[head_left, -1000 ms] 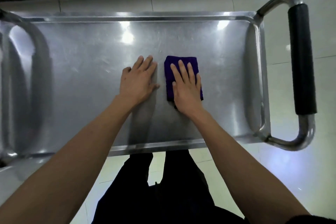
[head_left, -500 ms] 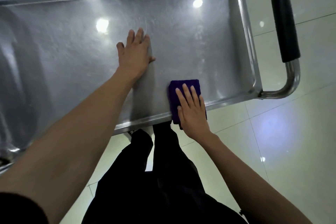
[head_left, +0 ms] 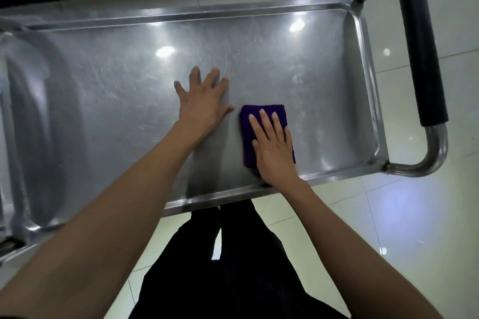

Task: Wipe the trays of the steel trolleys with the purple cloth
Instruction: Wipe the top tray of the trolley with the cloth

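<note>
A steel trolley tray [head_left: 298, 65] fills the upper part of the view, its rim raised all round. A folded purple cloth [head_left: 248, 127] lies flat on the tray near its front rim, right of centre. My right hand [head_left: 272, 147] presses flat on the cloth with straight fingers, covering its lower right part. My left hand [head_left: 204, 101] rests flat on the bare steel just left of the cloth, fingers spread.
The trolley's push handle [head_left: 420, 54], a steel tube with a black grip, sticks out at the right end. A curved steel part [head_left: 28, 122] shows at the tray's left end. Pale glossy floor tiles [head_left: 414, 215] surround the trolley. My dark-clad legs [head_left: 233, 267] stand against the front rim.
My right hand pulled the cloth back to the tray's front rim, then pushed it a little forward again. My left hand stayed flat on the steel. The camera view shifted.
</note>
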A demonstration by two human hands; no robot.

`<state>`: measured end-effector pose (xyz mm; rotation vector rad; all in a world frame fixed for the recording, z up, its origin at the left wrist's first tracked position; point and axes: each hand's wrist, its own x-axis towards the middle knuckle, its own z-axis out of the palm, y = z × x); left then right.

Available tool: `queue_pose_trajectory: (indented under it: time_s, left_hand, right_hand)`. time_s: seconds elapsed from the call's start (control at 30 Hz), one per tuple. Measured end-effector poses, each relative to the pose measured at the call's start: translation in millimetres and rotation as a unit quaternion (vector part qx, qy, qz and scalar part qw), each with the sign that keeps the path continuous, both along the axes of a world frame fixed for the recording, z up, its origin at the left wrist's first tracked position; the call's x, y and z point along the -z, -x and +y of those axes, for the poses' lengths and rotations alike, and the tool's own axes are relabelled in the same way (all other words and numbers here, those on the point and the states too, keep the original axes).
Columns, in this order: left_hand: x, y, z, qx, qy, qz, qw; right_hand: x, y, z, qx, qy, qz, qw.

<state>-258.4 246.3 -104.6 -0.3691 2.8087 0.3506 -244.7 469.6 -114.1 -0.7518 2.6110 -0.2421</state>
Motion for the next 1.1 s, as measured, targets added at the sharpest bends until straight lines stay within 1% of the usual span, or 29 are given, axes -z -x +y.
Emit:
queue_pose_trajectory:
  time_s: [0.23, 0.37, 0.5, 0.6, 0.7, 0.8, 1.1]
  left_hand:
    - [10.1, -9.7, -3.9, -0.030, 0.021, 0.026, 0.999]
    - [16.6, -10.0, -2.8, -0.033, 0.032, 0.010, 0.999]
    - [20.5, -10.2, -4.6, -0.032, 0.033, 0.018, 0.999]
    - [16.7, -11.3, -7.5, -0.022, 0.026, 0.029, 0.999]
    - [13.2, -23.6, -17.7, -0.050, 0.036, 0.048, 0.997]
    - [14.4, -42.1, -30.6, -0.073, 0.056, 0.059, 0.994]
    - [14.8, -63.4, -57.8, 0.013, 0.035, 0.023, 0.999]
  right_hand:
    - [4.9, 111.0, -90.2, -0.012, 0.031, 0.010, 0.999]
    - [7.1, 169.4, -147.4, -0.030, 0.048, 0.020, 0.998]
    - [8.8, 208.8, -196.0, -0.048, 0.070, 0.036, 0.996]
    - [8.6, 221.9, -213.1, -0.047, 0.074, 0.037, 0.995]
    - [9.0, 220.4, -211.5, -0.040, 0.070, 0.041, 0.996]
    - [9.9, 200.3, -199.9, -0.048, 0.066, 0.049, 0.995]
    - [7.5, 68.2, -127.0, -0.035, 0.027, 0.016, 0.999]
